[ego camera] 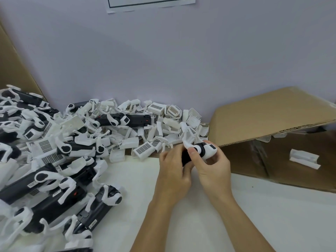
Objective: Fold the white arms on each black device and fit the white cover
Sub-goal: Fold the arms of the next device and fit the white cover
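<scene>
Black device [186, 158] is sitting in both hands right of frame centre, held above the white table [236, 215], with only a dark stretch of its body showing between the palms. Left hand [174, 170] is wrapping around the body from the left, fingers curled over it. Right hand [213, 167] is gripping the white-capped end, thumb pressing on top near the joint, fingers curling underneath. One white arm [187, 138] is sticking up and away from the device, toward the pile behind it; a second arm isn't discernible. White end piece [209, 151] with a small dark rectangular window is facing up-right, just beyond the right thumb. Can't tell whether it's seated or loose.

Pile of devices [45, 179] with arms splayed is filling the left and lower left. Heap of loose white covers [145, 128] is running along the wall at mid-frame, several showing grid-patterned faces. Cardboard box [272, 115] is lying open on its side at right, one white part [304, 159] resting inside. Paper sheet [151, 4] is hanging on the wall at top centre.
</scene>
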`<action>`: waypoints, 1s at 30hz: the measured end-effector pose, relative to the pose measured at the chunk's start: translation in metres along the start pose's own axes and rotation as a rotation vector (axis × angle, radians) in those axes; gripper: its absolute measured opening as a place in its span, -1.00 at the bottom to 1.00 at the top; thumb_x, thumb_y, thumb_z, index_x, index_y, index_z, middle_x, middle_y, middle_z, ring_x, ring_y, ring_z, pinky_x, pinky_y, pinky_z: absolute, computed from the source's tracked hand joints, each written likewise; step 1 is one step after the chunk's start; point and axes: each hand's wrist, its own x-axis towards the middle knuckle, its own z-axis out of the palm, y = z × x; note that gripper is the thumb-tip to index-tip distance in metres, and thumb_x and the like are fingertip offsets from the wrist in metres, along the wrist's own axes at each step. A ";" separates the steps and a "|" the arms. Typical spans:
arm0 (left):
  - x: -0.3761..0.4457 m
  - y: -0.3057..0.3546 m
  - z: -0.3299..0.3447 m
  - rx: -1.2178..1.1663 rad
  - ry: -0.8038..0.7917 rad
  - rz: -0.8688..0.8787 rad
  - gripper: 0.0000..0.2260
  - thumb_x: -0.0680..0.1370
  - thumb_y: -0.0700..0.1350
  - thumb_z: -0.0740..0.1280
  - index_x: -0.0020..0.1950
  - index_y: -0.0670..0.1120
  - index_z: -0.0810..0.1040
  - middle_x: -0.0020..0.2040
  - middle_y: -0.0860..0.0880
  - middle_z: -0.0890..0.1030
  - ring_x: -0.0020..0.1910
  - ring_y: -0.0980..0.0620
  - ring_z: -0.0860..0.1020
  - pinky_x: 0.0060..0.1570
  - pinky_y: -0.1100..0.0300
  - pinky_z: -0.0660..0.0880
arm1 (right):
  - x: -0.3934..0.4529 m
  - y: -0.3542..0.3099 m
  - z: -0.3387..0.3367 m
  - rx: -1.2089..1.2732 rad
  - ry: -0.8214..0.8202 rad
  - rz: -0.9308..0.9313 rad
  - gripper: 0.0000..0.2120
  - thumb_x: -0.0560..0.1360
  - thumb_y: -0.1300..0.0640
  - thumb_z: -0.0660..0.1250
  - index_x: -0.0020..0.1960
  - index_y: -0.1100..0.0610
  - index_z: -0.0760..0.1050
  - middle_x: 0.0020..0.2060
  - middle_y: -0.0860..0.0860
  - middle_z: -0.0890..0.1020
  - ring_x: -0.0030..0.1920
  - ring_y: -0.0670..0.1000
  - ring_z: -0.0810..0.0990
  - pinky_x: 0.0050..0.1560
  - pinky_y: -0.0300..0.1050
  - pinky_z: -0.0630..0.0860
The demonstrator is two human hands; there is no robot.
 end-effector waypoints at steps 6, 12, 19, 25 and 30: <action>0.013 -0.001 -0.010 -0.403 0.456 -0.450 -0.78 0.67 -0.08 0.18 -0.05 -0.06 0.58 -0.18 0.08 0.64 -0.15 0.08 0.56 -0.08 0.27 0.48 | -0.006 0.007 0.002 -0.129 -0.097 0.066 -0.67 0.59 0.12 0.35 0.35 0.01 0.48 0.14 -0.18 0.63 0.11 -0.31 0.59 0.08 -0.27 0.52; 0.021 -0.002 -0.028 -1.348 0.590 -0.826 -0.73 0.62 0.06 0.22 -0.05 -0.11 0.56 -0.21 -0.06 0.57 -0.33 0.02 0.53 -0.16 0.13 0.44 | -0.006 0.011 0.004 -0.274 -0.121 0.101 -0.79 0.61 0.18 0.28 0.17 -0.03 0.58 0.07 -0.08 0.68 0.10 -0.07 0.63 0.17 0.01 0.57; 0.021 0.005 -0.022 -1.346 0.399 -0.832 -0.77 0.54 0.02 0.34 -0.17 -0.11 0.64 -0.33 -0.06 0.59 -0.38 0.04 0.58 -0.23 0.15 0.56 | -0.007 0.011 0.005 -0.337 -0.198 0.085 -0.68 0.56 0.34 0.26 0.04 -0.06 0.61 -0.13 -0.08 0.71 -0.07 -0.03 0.67 -0.04 -0.16 0.56; 0.019 0.006 -0.021 -1.238 0.289 -0.862 -0.70 0.69 -0.02 0.13 0.21 -0.20 0.52 -0.03 -0.23 0.60 -0.29 -0.09 0.60 -0.49 0.19 0.50 | -0.012 -0.001 0.006 -0.171 -0.367 0.064 -0.73 0.49 0.27 0.26 0.10 0.06 0.61 -0.16 -0.06 0.72 -0.21 -0.06 0.67 -0.27 -0.40 0.47; 0.017 0.007 -0.020 -1.161 0.248 -0.789 -0.79 0.69 -0.08 0.16 0.07 -0.14 0.54 0.05 -0.27 0.57 0.01 -0.23 0.52 -0.04 -0.09 0.45 | -0.012 -0.003 0.005 -0.126 -0.432 0.076 -0.73 0.50 0.24 0.32 0.18 0.09 0.57 -0.09 -0.02 0.71 -0.20 0.01 0.65 -0.26 -0.41 0.46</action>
